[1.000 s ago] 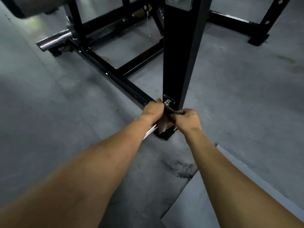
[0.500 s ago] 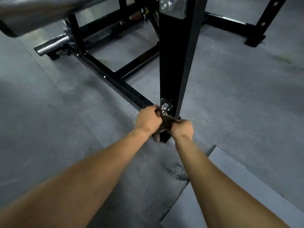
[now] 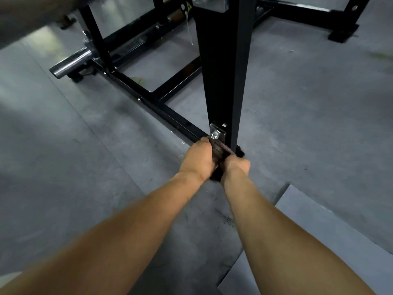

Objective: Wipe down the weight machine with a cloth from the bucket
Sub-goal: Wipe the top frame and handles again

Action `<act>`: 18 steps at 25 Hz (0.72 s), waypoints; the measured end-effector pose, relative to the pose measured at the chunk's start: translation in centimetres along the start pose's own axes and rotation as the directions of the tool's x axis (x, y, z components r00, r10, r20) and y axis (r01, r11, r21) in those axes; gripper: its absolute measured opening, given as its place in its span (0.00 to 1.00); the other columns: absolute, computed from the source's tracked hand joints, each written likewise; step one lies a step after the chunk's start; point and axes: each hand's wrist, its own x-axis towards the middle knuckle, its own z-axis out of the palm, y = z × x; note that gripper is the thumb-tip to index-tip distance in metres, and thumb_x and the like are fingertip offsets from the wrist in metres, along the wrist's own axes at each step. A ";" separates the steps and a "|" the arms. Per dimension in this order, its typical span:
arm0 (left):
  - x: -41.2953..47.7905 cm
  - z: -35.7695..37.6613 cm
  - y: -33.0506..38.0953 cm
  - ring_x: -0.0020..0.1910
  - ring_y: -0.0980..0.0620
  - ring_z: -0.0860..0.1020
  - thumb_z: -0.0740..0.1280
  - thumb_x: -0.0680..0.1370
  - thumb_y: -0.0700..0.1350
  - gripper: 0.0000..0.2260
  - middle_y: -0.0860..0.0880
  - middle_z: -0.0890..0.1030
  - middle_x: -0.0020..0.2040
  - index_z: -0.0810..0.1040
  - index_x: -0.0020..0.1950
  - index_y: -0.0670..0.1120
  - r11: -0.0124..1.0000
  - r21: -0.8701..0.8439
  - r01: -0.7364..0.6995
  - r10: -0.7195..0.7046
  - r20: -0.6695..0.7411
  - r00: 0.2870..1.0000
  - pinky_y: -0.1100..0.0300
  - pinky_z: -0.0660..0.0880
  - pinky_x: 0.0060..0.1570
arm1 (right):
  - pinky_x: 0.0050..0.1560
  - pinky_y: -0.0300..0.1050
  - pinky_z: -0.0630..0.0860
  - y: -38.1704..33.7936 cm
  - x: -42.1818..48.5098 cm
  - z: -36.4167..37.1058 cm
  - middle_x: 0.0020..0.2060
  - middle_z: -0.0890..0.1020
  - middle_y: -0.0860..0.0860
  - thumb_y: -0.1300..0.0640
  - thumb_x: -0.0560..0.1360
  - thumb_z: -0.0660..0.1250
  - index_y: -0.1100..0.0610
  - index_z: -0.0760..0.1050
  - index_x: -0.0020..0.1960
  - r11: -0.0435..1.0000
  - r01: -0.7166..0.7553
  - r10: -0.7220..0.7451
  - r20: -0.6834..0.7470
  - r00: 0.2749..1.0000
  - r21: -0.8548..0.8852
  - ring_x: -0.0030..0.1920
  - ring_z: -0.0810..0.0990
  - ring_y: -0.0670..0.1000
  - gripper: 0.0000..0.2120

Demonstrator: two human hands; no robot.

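The weight machine [image 3: 148,101] spreads over the floor [image 3: 308,124], and the wiping is down at the foot of its upright post [image 3: 223,81], so the job looks under way with the far rails [image 3: 297,10] probably left to do. The left hand [image 3: 198,159] and right hand [image 3: 236,165] each clench an end of the cloth [image 3: 219,149], pulled against the post's base just under a bolt [image 3: 213,136].

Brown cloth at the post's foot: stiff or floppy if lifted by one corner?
Probably floppy: the cloth bunches into folds between the left hand and right hand. Likely light: it sits crumpled in their grip. Wetness, so slipperiness, cannot be told.
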 end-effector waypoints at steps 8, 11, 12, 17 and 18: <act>0.1 -0.1 0.2 0.55 0.38 0.80 0.66 0.80 0.43 0.13 0.40 0.81 0.56 0.71 0.62 0.39 1.000 -0.017 0.008 -0.008 0.034 0.999 0.51 0.74 0.52 | 0.50 0.59 0.85 -6.4 -12.3 -1.7 0.45 0.87 0.59 0.65 0.74 0.72 0.56 0.83 0.40 0.994 -0.068 0.051 0.182 0.982 0.084 0.44 0.86 0.59 0.06; 0.4 -0.2 0.1 0.55 0.39 0.81 0.66 0.80 0.44 0.13 0.40 0.82 0.56 0.71 0.62 0.39 1.000 -0.011 0.020 -0.019 0.052 0.998 0.54 0.73 0.49 | 0.52 0.60 0.84 -6.1 -12.0 -1.7 0.45 0.87 0.59 0.65 0.76 0.68 0.54 0.82 0.35 0.993 -0.085 0.067 0.193 0.979 0.084 0.47 0.87 0.61 0.13; 0.4 -0.2 0.0 0.55 0.40 0.81 0.66 0.80 0.43 0.13 0.41 0.82 0.56 0.71 0.62 0.39 1.000 -0.018 0.018 -0.017 0.061 0.998 0.56 0.72 0.47 | 0.52 0.59 0.84 -5.9 -11.8 -1.6 0.45 0.87 0.58 0.62 0.76 0.70 0.53 0.80 0.34 0.997 -0.060 0.050 0.162 0.986 0.056 0.47 0.86 0.60 0.12; 0.5 -0.1 -0.6 0.53 0.40 0.81 0.66 0.80 0.43 0.11 0.41 0.82 0.55 0.72 0.60 0.40 0.999 -0.036 0.014 -0.011 0.071 0.997 0.58 0.69 0.45 | 0.53 0.59 0.84 -6.0 -11.6 -1.2 0.48 0.86 0.59 0.60 0.75 0.72 0.53 0.76 0.36 0.999 -0.052 0.050 0.119 0.992 0.008 0.48 0.86 0.59 0.11; 0.5 -0.1 -0.6 0.53 0.40 0.81 0.67 0.80 0.44 0.12 0.41 0.82 0.54 0.72 0.60 0.40 0.999 -0.052 0.010 -0.006 0.073 0.997 0.57 0.70 0.45 | 0.53 0.59 0.84 -6.2 -11.6 -1.3 0.48 0.86 0.59 0.61 0.75 0.73 0.53 0.77 0.36 0.998 -0.065 0.061 0.139 0.988 0.021 0.48 0.86 0.59 0.11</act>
